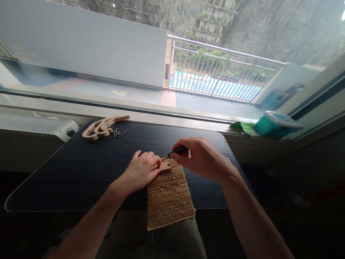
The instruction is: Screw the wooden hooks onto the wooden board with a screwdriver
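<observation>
My right hand [201,156] is closed round the black handle of a screwdriver [180,150], whose shaft slants down to the left. With fingers bent, my left hand [142,168] presses on a small wooden piece [166,165] and grips its left end. A dark round hole shows in that piece. The screwdriver's tip is hidden near my left fingertips. Beneath the wood lies a corrugated cardboard sheet [169,201], pitted with many small holes and torn spots. It sticks out over the table's near edge.
On the black ribbed table [81,172], curved wooden pieces [104,126] lie at the far left beside several screws [118,133]. A teal box with a clear lid [276,125] and a green cloth [242,127] rest on the windowsill. A white radiator [40,126] stands left of the table.
</observation>
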Demonstrator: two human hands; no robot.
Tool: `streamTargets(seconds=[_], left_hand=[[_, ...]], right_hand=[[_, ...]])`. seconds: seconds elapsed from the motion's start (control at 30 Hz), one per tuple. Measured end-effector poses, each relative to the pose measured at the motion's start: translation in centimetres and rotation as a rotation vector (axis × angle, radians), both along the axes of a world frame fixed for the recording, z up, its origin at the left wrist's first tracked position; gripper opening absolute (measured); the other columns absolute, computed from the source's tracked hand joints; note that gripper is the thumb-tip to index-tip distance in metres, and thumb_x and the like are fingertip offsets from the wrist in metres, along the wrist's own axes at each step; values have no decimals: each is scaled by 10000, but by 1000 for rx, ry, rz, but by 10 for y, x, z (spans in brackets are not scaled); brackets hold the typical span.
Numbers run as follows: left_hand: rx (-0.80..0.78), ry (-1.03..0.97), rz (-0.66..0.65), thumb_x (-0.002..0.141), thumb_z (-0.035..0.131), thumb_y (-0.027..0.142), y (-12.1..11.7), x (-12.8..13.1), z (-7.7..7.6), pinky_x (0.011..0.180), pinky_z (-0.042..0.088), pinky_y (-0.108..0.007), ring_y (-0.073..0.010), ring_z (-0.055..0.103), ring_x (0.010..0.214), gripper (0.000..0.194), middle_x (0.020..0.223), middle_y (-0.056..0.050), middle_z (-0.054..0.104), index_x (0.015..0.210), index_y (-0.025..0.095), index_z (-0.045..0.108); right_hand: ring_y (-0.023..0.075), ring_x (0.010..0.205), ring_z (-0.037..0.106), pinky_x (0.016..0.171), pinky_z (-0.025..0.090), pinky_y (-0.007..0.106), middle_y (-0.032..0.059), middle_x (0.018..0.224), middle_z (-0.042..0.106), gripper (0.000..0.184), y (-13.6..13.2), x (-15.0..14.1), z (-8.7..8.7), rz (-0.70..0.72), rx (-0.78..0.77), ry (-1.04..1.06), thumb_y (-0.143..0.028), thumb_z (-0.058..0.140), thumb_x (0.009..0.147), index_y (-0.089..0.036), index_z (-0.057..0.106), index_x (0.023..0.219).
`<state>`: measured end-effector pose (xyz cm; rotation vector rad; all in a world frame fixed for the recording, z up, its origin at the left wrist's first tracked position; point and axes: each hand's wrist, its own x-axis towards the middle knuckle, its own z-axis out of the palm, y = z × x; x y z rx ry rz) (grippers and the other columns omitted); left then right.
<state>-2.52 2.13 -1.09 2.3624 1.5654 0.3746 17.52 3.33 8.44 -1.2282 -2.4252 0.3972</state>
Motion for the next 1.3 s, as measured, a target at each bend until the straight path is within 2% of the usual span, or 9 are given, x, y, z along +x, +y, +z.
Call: streamTargets(seconds=[0.13,0.37,0.5,0.63,0.77,0.9,1.07,1.2,1.3], left_hand=[[-7,-33,44,815,510,288,0,1,-1,1034,243,-529,-214,574,925,166,901,-15,622,960,230,567],[0,-71,100,774,547,261,-2,1,-4,1030,267,-494,-208,586,944,572,961,-12,624,1312,238,352],[44,-14,139,750,578,324,-6,-5,-1,1008,296,-462,-248,545,1066,525,1101,-61,611,1249,223,450],[6,47,132,770,547,358,-6,-10,1,950,333,-436,-238,575,948,232,945,-39,652,952,219,585],[-15,51,129,781,531,381,-5,-10,0,939,329,-441,-224,573,861,177,810,-21,640,832,218,577],[-8,46,129,766,541,376,-5,-10,-1,948,323,-454,-220,568,831,164,766,-15,624,781,215,569],[-22,41,126,772,538,375,-4,-11,-1,980,287,-484,-220,573,839,163,758,-11,626,772,216,571],[-24,46,127,784,529,371,-4,-11,-1,958,313,-461,-213,573,813,168,739,-3,618,733,213,552],[-14,44,125,799,506,362,-5,-11,-1,951,328,-448,-201,569,788,183,732,-3,614,702,208,533]], right_hand=[[114,643,561,625,405,238,-11,799,684,149,-15,21,-22,-188,19,230,-316,590,798,-222,639,903],[177,726,637,655,405,281,26,859,703,193,-44,1,-81,-348,-95,47,-271,493,853,-201,595,1001],[200,832,636,693,399,301,40,929,705,224,-48,-7,-86,-265,-104,-152,-249,443,881,-207,611,1023],[212,896,572,742,404,308,50,916,677,167,-44,-6,-81,-258,-21,-193,-219,491,841,-203,655,870],[212,921,518,801,410,317,58,925,639,174,-37,-4,-72,-282,86,7,-256,511,850,-209,678,852],[162,803,556,760,437,290,38,893,633,156,-29,-8,-71,-334,12,296,-292,513,857,-202,633,899],[131,661,601,657,471,270,13,830,639,184,-23,-23,-94,-410,-212,580,-328,541,823,-197,537,952],[133,692,650,671,498,270,25,903,651,301,-21,-30,-113,-394,-272,727,-296,553,810,-201,470,1083],[154,733,673,701,507,288,33,871,665,244,-20,-29,-118,-360,-292,750,-321,533,831,-198,493,1038]])
